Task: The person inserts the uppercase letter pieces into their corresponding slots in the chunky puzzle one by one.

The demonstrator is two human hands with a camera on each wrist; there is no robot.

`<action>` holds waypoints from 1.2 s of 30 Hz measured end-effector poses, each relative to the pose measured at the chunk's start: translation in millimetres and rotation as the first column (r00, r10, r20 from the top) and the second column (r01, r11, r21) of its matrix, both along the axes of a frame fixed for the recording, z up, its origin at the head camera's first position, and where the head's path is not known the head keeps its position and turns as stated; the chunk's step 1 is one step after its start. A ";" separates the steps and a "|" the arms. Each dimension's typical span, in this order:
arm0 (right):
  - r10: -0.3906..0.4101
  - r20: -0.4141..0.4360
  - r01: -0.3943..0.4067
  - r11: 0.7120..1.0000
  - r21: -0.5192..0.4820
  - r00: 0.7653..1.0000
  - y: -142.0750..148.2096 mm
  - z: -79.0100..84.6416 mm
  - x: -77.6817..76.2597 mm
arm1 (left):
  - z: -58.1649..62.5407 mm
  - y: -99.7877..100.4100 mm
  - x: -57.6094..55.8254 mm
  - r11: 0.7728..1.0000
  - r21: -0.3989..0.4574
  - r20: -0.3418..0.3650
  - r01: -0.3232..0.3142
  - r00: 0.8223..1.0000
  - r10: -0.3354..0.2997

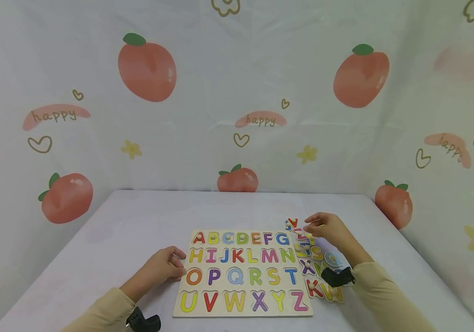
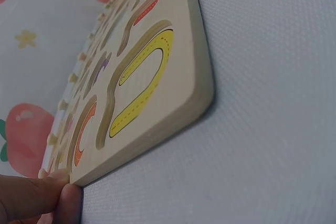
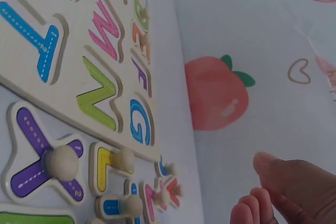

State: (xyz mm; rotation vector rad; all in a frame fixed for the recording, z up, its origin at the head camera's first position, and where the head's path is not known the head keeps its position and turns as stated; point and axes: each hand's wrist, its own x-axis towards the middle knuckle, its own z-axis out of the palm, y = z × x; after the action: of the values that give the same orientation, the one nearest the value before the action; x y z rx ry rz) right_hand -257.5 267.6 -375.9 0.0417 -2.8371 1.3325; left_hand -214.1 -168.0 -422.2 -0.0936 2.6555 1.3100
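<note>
The left hand (image 1: 164,266) pinches the near-side edge of the alphabet board (image 1: 245,287), thumb on top, at the row that begins with O; if that grip slackened, I suppose the board could skid on the bench (image 1: 96,258) when a piece is pressed in crooked. Along its far row, pieces A to E sit in with their knobs up, while the F and G recesses are bare. Just past the board's right edge lie the loose letter pieces (image 1: 307,266), crowded and partly overlapping, so picking one might well drag a neighbour along or flip it. The black wrist camera (image 1: 338,276) hangs over that heap, and a low sweep of the arm could scatter the K and W. The right hand (image 1: 330,228) hovers near the heap's far end, thumb and fingertips slightly apart, with nothing visible between them.
</note>
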 end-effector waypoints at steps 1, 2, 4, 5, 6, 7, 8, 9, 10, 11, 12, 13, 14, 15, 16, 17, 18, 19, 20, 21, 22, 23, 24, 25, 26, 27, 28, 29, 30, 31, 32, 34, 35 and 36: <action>-0.002 0.001 0.002 1.000 -0.005 1.000 3.1 -0.3 2.4 | -0.2 -0.2 0.1 1.000 -0.002 0.000 0.000 1.000 0.000; -0.006 0.005 0.006 1.000 -0.009 1.000 5.8 -0.7 4.8 | -0.2 -0.4 0.2 1.000 -0.003 0.000 -0.001 1.000 0.001; -0.008 0.010 0.008 1.000 -0.010 1.000 10.9 -2.0 9.9 | -0.2 -0.7 0.5 1.000 -0.002 -0.001 -0.003 1.000 0.003; -0.008 0.012 0.008 1.000 -0.006 1.000 13.4 -3.2 12.1 | -0.2 -0.7 0.7 1.000 -0.002 0.000 -0.003 1.000 0.003; -0.009 0.018 0.009 1.000 -0.002 1.000 16.0 -4.4 14.2 | -0.1 -0.7 0.8 1.000 -0.002 -0.001 -0.003 1.000 0.003; -0.010 0.021 0.010 1.000 0.008 1.000 18.6 -5.0 16.5 | 0.1 -0.7 1.0 1.000 -0.003 -0.001 -0.003 1.000 0.003; -0.015 0.027 0.014 1.000 0.013 1.000 21.3 -6.3 18.5 | 0.2 -0.7 1.1 1.000 -0.002 -0.001 -0.003 1.000 0.003; -0.017 0.032 0.017 1.000 0.014 0.999 24.1 -7.6 20.6 | 0.1 -0.6 1.2 1.000 -0.003 -0.001 -0.003 1.000 0.003; -0.022 0.039 0.021 1.000 0.016 0.999 27.1 -8.7 22.8 | 0.3 -0.5 1.4 1.000 -0.002 -0.001 -0.003 1.000 0.003; -0.026 0.044 0.025 1.000 0.019 0.999 30.0 -9.7 25.2 | 0.4 -0.4 1.5 1.000 -0.003 -0.001 -0.004 1.000 0.004; -0.030 0.050 0.029 0.999 0.019 0.998 33.0 -10.2 28.0 | 0.6 -0.2 1.6 1.000 -0.004 -0.001 -0.004 1.000 0.004; -0.031 0.052 0.030 0.999 0.020 0.998 36.0 -10.9 30.8 | 0.8 -0.1 1.7 1.000 -0.006 -0.001 -0.004 1.000 0.004; -0.035 0.056 0.034 0.999 0.020 0.998 39.1 -11.4 33.6 | 1.0 0.0 1.8 1.000 -0.006 0.000 -0.004 1.000 0.004; -0.040 0.057 0.039 0.999 0.024 0.998 42.3 -11.8 36.1 | 1.2 0.1 1.8 1.000 -0.005 -0.001 -0.003 1.000 0.003; -0.047 0.058 0.045 0.999 0.030 0.997 45.6 -12.3 38.3 | 1.3 0.1 1.7 1.000 -0.003 -0.002 -0.003 1.000 0.003; -0.054 0.059 0.052 0.998 0.032 0.997 49.0 -12.7 40.2 | 1.3 0.0 1.6 1.000 -0.004 -0.002 -0.002 1.000 0.002; -0.062 0.060 0.060 0.998 0.035 0.996 52.6 -13.2 41.6 | 1.3 0.0 1.4 1.000 -0.003 -0.003 -0.001 1.000 0.001; -0.072 0.061 0.069 0.997 0.041 0.996 56.2 -13.5 42.7 | 1.3 -0.1 1.4 1.000 0.000 -0.004 0.000 1.000 0.000; -0.082 0.062 0.079 0.996 0.047 0.995 59.7 -13.5 43.5 | 1.4 -0.2 1.4 1.000 0.003 -0.005 0.000 1.000 0.000; -0.093 0.063 0.089 0.995 0.052 0.994 63.1 -13.6 43.9 | 1.4 -0.3 1.4 1.000 0.004 -0.007 0.000 1.000 0.000; -0.098 0.064 0.094 0.994 0.055 0.993 66.7 -13.5 44.1 | 1.3 -0.3 1.4 1.000 0.004 -0.008 -0.001 1.000 0.001; -0.103 0.066 0.099 0.994 0.054 0.993 70.0 -13.2 44.1 | 1.3 -0.4 1.4 1.000 0.004 -0.009 -0.001 1.000 0.001; -0.109 0.067 0.105 0.993 0.056 0.992 73.3 -13.1 43.7 | 1.2 -0.3 1.4 1.000 0.006 -0.010 -0.001 1.000 0.001; -0.114 0.067 0.111 0.992 0.057 0.991 76.4 -12.8 43.3 | 1.1 -0.3 1.5 1.000 0.005 -0.011 -0.002 1.000 0.002; -0.120 0.068 0.117 0.992 0.054 0.990 79.4 -12.8 42.7 | 0.8 -0.3 1.4 1.000 0.003 -0.012 -0.002 1.000 0.002; -0.126 0.068 0.123 0.991 0.049 0.990 82.5 -13.1 41.8 | 0.6 -0.3 1.3 1.000 0.001 -0.012 -0.002 1.000 0.002; -0.128 0.067 0.126 0.991 0.046 0.989 86.0 -13.3 41.0 | 0.3 -0.2 1.2 1.000 -0.002 -0.013 -0.001 1.000 0.001; -0.133 0.069 0.130 0.991 0.042 0.989 89.1 -13.9 40.4 | 0.0 -0.1 1.0 1.000 -0.006 -0.013 0.000 1.000 0.000; -0.137 0.070 0.134 0.990 0.039 0.988 92.2 -14.8 39.7 | -0.2 0.0 0.8 1.000 -0.008 -0.013 0.001 1.000 -0.001; -0.141 0.073 0.138 0.990 0.036 0.987 95.3 -15.6 39.1 | -0.4 0.2 0.7 1.000 -0.012 -0.011 0.001 1.000 -0.002; -0.144 0.077 0.142 0.989 0.032 0.987 98.2 -16.8 38.4 | -0.4 0.3 0.6 1.000 -0.013 -0.011 0.002 1.000 -0.002; -0.147 0.082 0.145 0.989 0.029 0.986 103.7 -18.4 37.0 | -0.1 0.5 0.5 1.000 -0.015 -0.009 0.004 1.000 -0.004; -0.151 0.087 0.149 0.988 0.027 0.985 105.8 -19.4 36.1 | 0.3 0.5 0.6 1.000 -0.016 -0.010 0.005 1.000 -0.005; -0.153 0.089 0.151 0.988 0.027 0.984 107.8 -19.6 35.0 | 0.4 0.4 0.6 1.000 -0.016 -0.010 0.004 1.000 -0.004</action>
State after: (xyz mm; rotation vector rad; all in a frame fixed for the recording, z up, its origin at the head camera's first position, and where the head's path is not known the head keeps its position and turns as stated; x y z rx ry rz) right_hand -222.5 375.4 -395.5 -0.2366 -2.8590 1.3062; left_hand -213.5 -167.5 -421.7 -0.0837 2.6729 1.2918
